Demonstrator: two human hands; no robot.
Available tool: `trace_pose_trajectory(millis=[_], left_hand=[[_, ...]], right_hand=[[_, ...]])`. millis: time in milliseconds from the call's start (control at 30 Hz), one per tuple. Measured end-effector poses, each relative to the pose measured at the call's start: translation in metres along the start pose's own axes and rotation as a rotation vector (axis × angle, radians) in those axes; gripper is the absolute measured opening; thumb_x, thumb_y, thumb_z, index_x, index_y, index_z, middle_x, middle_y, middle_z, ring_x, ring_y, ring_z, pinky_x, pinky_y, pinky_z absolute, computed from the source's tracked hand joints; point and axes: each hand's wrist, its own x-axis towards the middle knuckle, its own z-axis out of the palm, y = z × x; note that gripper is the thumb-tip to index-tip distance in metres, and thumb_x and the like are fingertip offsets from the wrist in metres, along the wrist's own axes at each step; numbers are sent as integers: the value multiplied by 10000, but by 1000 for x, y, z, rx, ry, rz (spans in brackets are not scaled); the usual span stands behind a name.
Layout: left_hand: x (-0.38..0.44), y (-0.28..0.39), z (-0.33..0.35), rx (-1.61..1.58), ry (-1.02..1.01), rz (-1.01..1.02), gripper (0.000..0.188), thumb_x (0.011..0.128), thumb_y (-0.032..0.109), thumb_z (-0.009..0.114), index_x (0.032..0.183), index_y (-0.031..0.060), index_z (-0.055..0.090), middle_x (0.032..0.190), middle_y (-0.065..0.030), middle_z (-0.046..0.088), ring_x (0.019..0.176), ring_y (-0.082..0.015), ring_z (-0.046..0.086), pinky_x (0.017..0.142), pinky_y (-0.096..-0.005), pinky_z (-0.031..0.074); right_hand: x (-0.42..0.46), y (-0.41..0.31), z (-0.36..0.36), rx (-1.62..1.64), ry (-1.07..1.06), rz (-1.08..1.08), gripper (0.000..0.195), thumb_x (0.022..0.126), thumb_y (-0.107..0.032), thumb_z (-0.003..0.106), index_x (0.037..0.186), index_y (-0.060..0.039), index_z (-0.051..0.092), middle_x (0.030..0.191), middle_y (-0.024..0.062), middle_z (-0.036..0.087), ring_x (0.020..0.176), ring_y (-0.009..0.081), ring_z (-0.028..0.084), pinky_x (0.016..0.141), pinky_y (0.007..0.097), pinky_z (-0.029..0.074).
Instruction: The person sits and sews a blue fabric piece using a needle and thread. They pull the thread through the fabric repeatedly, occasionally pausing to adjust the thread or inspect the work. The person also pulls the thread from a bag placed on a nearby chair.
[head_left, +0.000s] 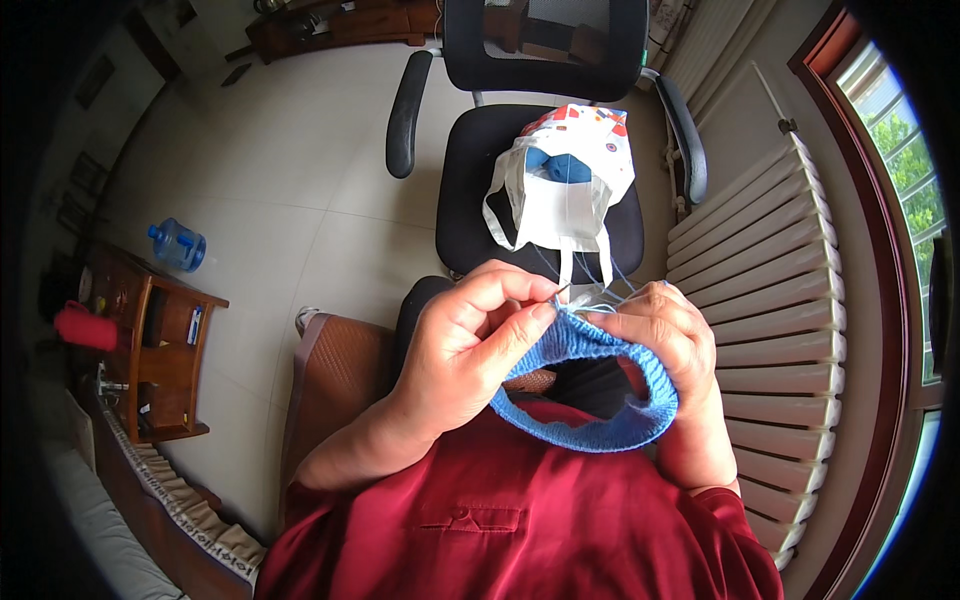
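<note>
A ring of blue knitting (600, 435) hangs between my two hands in front of my chest. My left hand (480, 337) pinches its top edge between thumb and forefinger, beside the tip of a thin knitting needle (564, 289). My right hand (660, 330) grips the ring's upper right edge with its fingers curled. How the needles run inside the hands is mostly hidden. Strands of blue yarn (585, 266) stretch from the work towards a white printed cloth bag (555, 217). Inside the bag's mouth lie balls of blue yarn (568, 168).
The bag rests on a black office chair (465, 187) facing me. A white radiator (772, 337) and a window (904, 172) stand at the right. To the left are a wooden side cabinet (169, 360), a blue water jug (178, 244) and a red jug-like object (84, 325).
</note>
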Motion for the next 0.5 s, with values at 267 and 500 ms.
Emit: trace_pose_trajectory(millis=[267, 500], left_hand=[[-1, -5, 0, 34, -50, 22, 142, 876, -9, 595, 1014, -33, 617, 888, -19, 585, 802, -56, 565, 714, -189, 460], [-1, -5, 1, -179, 38, -81, 145, 872, -15, 600, 1016, -26, 618, 892, 6, 580, 787, -45, 577, 705, -183, 474]], right_hand=[[4, -13, 5, -238, 125, 45, 404, 587, -256, 790, 899, -40, 651, 660, 24, 553, 531, 160, 525, 475, 278, 389], [-7, -11, 7, -168, 81, -9, 391, 593, -205, 733, 935, -25, 667, 622, 12, 524, 517, 144, 504, 476, 271, 365]])
